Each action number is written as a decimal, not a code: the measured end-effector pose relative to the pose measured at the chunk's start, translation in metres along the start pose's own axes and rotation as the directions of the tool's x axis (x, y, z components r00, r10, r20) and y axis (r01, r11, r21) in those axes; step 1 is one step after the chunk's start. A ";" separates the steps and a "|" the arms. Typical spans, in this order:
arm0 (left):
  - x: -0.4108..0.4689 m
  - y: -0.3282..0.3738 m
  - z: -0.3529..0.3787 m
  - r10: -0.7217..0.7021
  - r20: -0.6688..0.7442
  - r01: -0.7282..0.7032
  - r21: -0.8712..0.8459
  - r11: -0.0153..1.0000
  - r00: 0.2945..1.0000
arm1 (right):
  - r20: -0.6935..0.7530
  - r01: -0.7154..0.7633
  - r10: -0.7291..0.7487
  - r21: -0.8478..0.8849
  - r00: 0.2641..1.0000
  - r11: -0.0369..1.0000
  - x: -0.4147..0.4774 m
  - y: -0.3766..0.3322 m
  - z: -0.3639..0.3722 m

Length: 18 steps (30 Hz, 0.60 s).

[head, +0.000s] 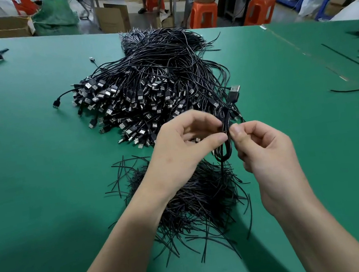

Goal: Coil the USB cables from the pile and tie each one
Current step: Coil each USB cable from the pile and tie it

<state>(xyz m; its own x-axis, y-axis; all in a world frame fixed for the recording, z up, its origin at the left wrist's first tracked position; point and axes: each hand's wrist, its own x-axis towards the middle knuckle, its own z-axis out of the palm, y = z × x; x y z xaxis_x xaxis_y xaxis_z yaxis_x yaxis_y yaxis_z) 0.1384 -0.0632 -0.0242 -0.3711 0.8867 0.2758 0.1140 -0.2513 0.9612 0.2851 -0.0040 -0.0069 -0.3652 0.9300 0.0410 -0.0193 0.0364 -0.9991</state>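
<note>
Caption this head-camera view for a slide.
Left hand and right hand pinch a coiled USB cable above loose ties, cable pile behind.

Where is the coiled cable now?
Head view, right of centre: the coiled cable is pinched between the left hand and right hand, above the tie heap.

Bright, even light, soft shadows on the green table [29,181], wide-angle bending and blur at edges.
</note>
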 end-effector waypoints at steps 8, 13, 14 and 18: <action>0.000 0.002 -0.001 0.026 0.010 -0.028 0.138 0.990 1.000 | 0.114 -0.286 0.265 0.267 0.958 0.920 0.000 0.001 0.004; -0.001 0.005 -0.005 0.132 0.040 -0.138 0.292 0.947 0.990 | 0.111 -0.298 0.277 0.291 0.954 0.909 0.001 0.003 0.004; -0.001 0.005 -0.006 0.138 0.067 -0.152 0.284 0.947 0.988 | 0.098 -0.309 0.293 0.291 0.951 0.906 0.001 0.004 0.004; -0.003 0.010 -0.008 0.046 0.169 -0.081 0.208 0.975 0.985 | 0.046 -0.351 0.351 0.264 0.935 0.898 0.002 0.005 0.006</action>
<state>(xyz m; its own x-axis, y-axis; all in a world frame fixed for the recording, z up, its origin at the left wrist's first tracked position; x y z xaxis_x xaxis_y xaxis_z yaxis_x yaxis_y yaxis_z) 0.1334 -0.0709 -0.0156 -0.2043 0.9269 0.3147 0.3328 -0.2366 0.9129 0.2791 -0.0045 -0.0120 -0.3913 0.8655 -0.3126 -0.1350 -0.3900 -0.9108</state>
